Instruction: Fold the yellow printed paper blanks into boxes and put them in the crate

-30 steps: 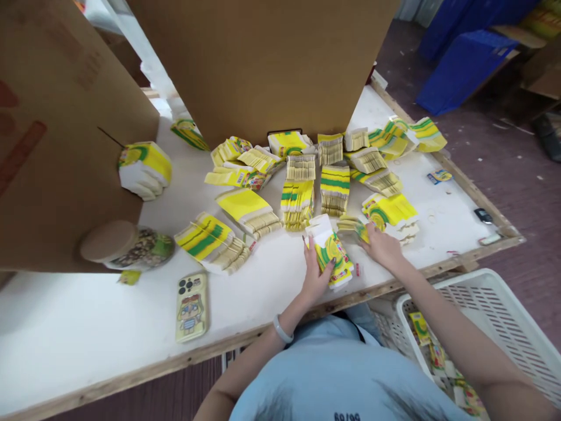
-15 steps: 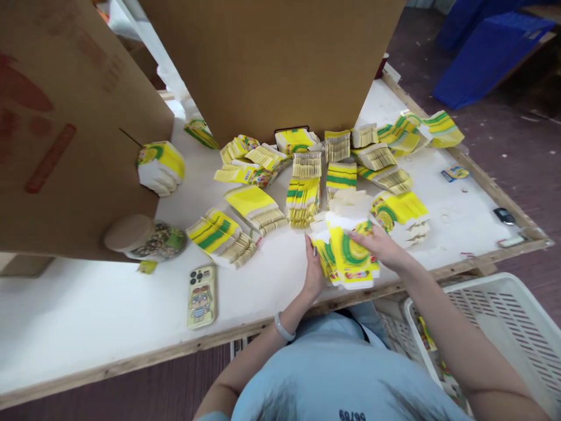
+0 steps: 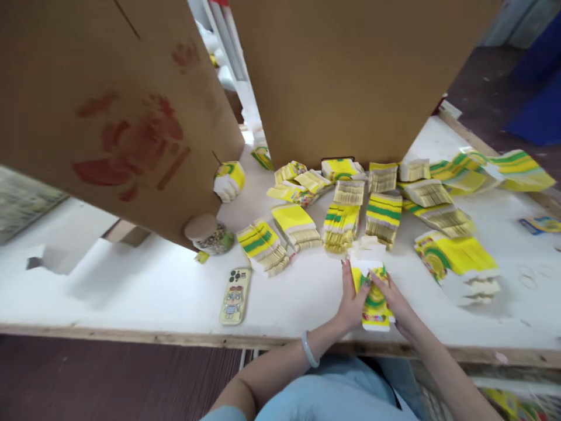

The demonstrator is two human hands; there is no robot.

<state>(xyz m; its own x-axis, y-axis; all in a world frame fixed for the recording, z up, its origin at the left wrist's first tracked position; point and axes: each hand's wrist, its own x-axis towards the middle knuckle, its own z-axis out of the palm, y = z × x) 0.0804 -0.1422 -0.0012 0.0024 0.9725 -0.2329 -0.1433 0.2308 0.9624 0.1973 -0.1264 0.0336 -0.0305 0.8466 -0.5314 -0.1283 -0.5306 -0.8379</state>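
Observation:
A stack of flat yellow-and-green printed cartons [image 3: 373, 313] is held upright just above the near edge of the table. My left hand [image 3: 353, 298] grips its left side, thumb across the front. On the right side my right hand [image 3: 397, 298] is closed around the same stack, its thumb near the other one. White flaps stick out at the stack's top. Beyond it stand bundles of like cartons, among them a yellow bundle [image 3: 340, 225] and a striped bundle [image 3: 383, 216]. A larger pile of cartons [image 3: 464, 260] lies to the right.
Tall cardboard boxes [image 3: 350, 82] stand at the back and left. A phone [image 3: 235, 296] and a lidded jar [image 3: 210, 235] sit to the left. Rubber bands [image 3: 528, 276] lie at the right. A wooden edge [image 3: 175, 338] runs along the table's front.
The cartons in my hands, fanned and loose before, are now squared into a narrower stack, with my hands closer together. The view has turned to the left.

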